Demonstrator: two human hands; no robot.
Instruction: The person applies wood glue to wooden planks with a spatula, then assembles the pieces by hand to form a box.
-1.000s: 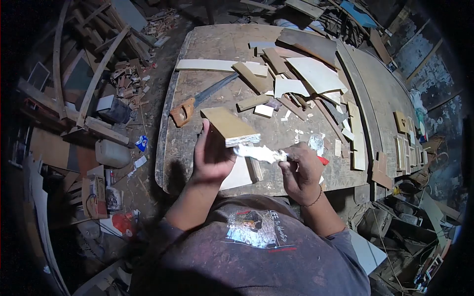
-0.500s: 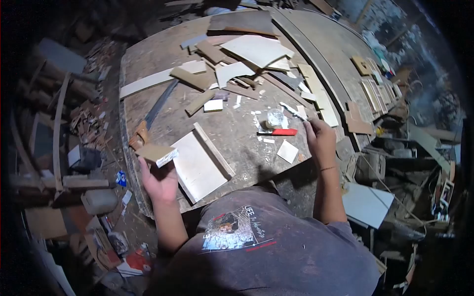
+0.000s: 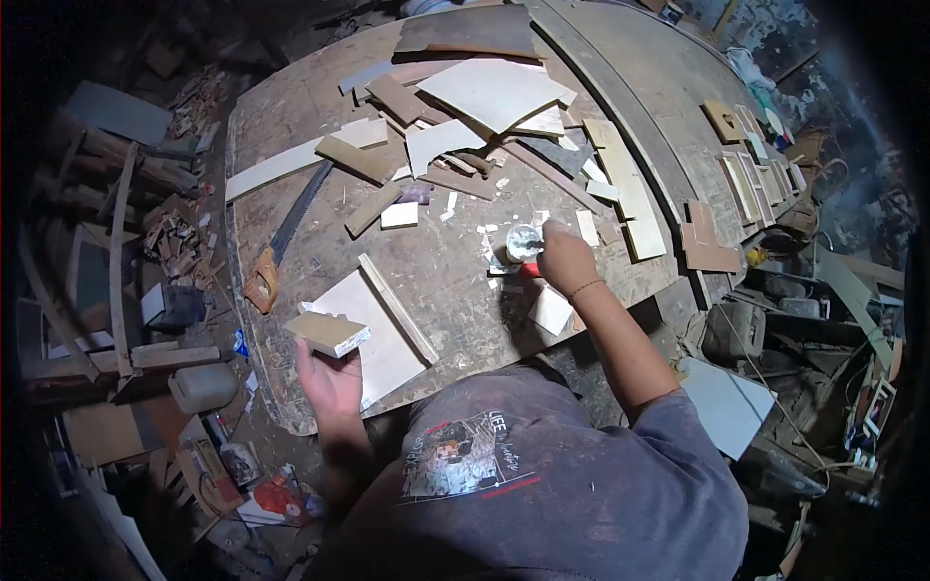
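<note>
My left hand [image 3: 331, 382] grips a small wooden block [image 3: 325, 332] from below; white paste, like glue, coats its near edge. Beneath and beside it lies a pale board [image 3: 387, 353] with a wooden strip [image 3: 399, 310] along one side. My right hand [image 3: 565, 259] is closed round a thin stick, mostly hidden by the fingers, whose end is in a small cup of white paste [image 3: 523, 241]. Under that hand a red-handled tool [image 3: 530, 270] is partly covered. A square white piece [image 3: 551, 311] lies just below the wrist.
A handsaw [image 3: 283, 237] lies at the left of the worktable [image 3: 291, 116]. Wood offcuts [image 3: 489, 92] are piled at the back. Long planks [image 3: 625, 189] and small frames [image 3: 741, 184] lie to the right. Scrap and a plastic can [image 3: 203, 387] crowd the floor.
My right hand has moved left and down, bringing the paste-coated stick into the cup. My left hand has shifted slightly right and lower, turning the block flatter.
</note>
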